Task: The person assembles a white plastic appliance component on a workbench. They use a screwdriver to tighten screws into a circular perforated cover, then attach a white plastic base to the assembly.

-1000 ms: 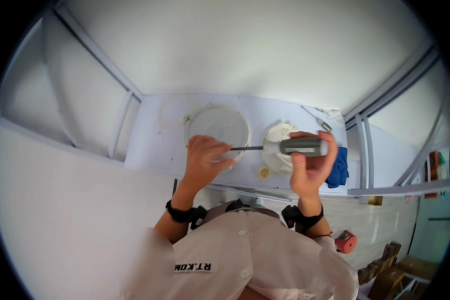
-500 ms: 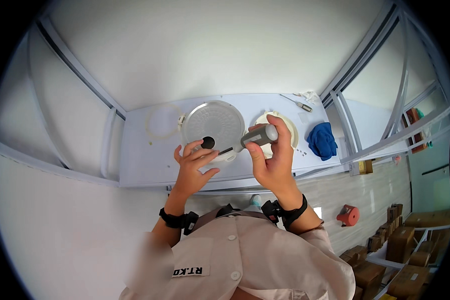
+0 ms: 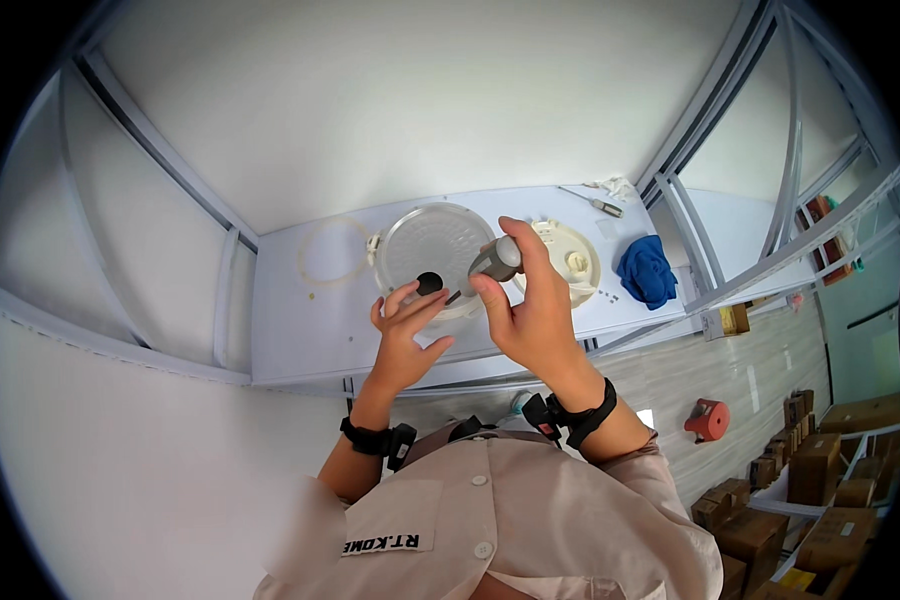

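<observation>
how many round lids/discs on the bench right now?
2. A clear ribbed lid lies left of centre, just beyond the left hand. A cream disc lies to its right, partly behind the right hand holding a screwdriver. Others may be hidden.

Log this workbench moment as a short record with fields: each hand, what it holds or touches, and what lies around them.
Right hand: grips a grey-handled screwdriver, tip angled down toward the left.
Left hand: fingers spread, small black round part at the fingertips.
Under the hands: round translucent plastic lid.
Beside it: cream round plastic housing.
Further right: crumpled blue cloth.
Further left: thin white ring gasket.
Surface: white workbench.
</observation>
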A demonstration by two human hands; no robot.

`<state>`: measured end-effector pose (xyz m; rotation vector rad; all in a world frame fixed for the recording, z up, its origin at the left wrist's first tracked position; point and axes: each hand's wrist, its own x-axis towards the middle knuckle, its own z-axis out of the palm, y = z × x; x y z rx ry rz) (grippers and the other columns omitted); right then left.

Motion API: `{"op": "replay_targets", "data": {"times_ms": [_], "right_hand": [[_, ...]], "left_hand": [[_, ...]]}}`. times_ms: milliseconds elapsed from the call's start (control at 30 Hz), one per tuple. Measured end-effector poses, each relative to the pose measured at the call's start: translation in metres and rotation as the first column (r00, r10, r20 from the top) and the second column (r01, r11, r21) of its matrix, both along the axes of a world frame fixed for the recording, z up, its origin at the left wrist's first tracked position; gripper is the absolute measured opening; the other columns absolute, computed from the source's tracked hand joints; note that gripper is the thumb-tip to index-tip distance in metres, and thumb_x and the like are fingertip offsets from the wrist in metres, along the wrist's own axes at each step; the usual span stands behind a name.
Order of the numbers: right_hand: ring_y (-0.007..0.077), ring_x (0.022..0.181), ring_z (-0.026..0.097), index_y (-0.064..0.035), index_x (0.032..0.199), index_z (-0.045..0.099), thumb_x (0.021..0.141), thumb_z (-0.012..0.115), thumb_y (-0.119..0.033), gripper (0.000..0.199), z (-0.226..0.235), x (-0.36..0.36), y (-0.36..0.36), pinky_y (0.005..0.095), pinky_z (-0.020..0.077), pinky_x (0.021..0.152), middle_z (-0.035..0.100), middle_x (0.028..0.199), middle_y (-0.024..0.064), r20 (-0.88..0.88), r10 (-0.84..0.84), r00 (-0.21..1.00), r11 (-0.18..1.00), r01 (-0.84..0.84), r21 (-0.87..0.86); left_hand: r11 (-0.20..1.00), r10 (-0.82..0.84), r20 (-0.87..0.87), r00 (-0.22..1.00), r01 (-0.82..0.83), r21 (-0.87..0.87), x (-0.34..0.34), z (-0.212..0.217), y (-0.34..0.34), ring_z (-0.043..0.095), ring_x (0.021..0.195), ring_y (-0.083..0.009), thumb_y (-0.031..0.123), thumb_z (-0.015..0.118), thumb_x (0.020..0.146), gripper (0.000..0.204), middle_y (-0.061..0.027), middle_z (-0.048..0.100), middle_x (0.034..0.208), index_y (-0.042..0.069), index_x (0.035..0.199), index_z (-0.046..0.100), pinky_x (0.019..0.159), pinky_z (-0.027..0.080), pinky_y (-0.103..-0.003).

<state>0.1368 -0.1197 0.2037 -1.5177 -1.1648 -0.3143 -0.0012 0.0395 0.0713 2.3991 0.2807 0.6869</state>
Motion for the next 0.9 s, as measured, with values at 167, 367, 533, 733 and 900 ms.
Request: {"op": "replay_targets", "data": {"times_ms": [167, 367, 533, 733, 900], "right_hand": [[0.0299, 0.079, 0.070, 0.0021, 0.140, 0.054, 0.093, 0.079, -0.010, 0.054, 0.003, 0.000, 0.008, 0.0360, 0.0581, 0.070, 0.071, 0.108, 0.0196, -0.006, -0.016, 1.000, 0.999, 0.016, -0.028], [0.0279, 0.076, 0.069, -0.0012, 0.135, 0.060, 0.089, 0.085, -0.017, 0.055, 0.008, 0.001, 0.012, 0.0358, 0.0572, 0.065, 0.071, 0.104, 0.0154, 0.056, -0.030, 0.998, 0.998, 0.034, -0.061], [0.0264, 0.082, 0.070, -0.0058, 0.139, 0.064, 0.086, 0.086, -0.024, 0.061, 0.006, 0.007, 0.016, 0.0335, 0.0568, 0.066, 0.072, 0.101, 0.0127, 0.179, -0.067, 0.981, 0.987, 0.092, -0.134], [0.0317, 0.106, 0.070, -0.0054, 0.150, 0.059, 0.089, 0.083, -0.017, 0.066, 0.012, 0.014, 0.025, 0.0349, 0.0564, 0.088, 0.071, 0.119, 0.0181, 0.138, 0.179, 0.974, 0.977, -0.193, 0.092], [0.0343, 0.123, 0.065, -0.0005, 0.148, 0.058, 0.085, 0.086, -0.011, 0.070, 0.003, 0.012, 0.020, 0.0385, 0.0542, 0.099, 0.066, 0.131, 0.0214, 0.023, 0.390, 0.920, 0.920, -0.391, 0.030]], "left_hand": [[1.000, -0.004, 0.000, 1.000, 0.004, 0.001, 0.000, 0.000, 0.002, 0.043, 0.146, -0.0267, 0.024, 0.090, 0.075, 0.058, 0.0052, 0.069, 0.143, 0.016, 0.131, 0.075, 0.120, 0.016, -0.060], [0.999, 0.049, 0.052, 0.997, -0.050, 0.017, 0.005, 0.002, 0.000, 0.050, 0.138, -0.0244, 0.024, 0.088, 0.081, 0.040, 0.0023, 0.075, 0.131, 0.011, 0.118, 0.080, 0.117, 0.023, -0.050], [0.983, 0.186, 0.144, 0.972, -0.182, -0.041, 0.017, -0.018, -0.004, 0.056, 0.128, -0.0201, 0.025, 0.082, 0.090, 0.017, 0.0079, 0.080, 0.116, 0.015, 0.104, 0.083, 0.116, 0.023, -0.053], [0.978, 0.208, 0.166, 0.964, -0.209, -0.010, 0.020, -0.018, -0.004, 0.058, 0.124, -0.0185, 0.025, 0.082, 0.089, 0.012, 0.0079, 0.080, 0.110, 0.015, 0.095, 0.082, 0.114, 0.025, -0.052], [0.976, 0.212, 0.180, 0.960, -0.217, 0.007, 0.021, -0.019, -0.005, 0.059, 0.122, -0.0187, 0.024, 0.083, 0.088, 0.010, 0.0069, 0.080, 0.106, 0.015, 0.094, 0.082, 0.113, 0.026, -0.053]]}}
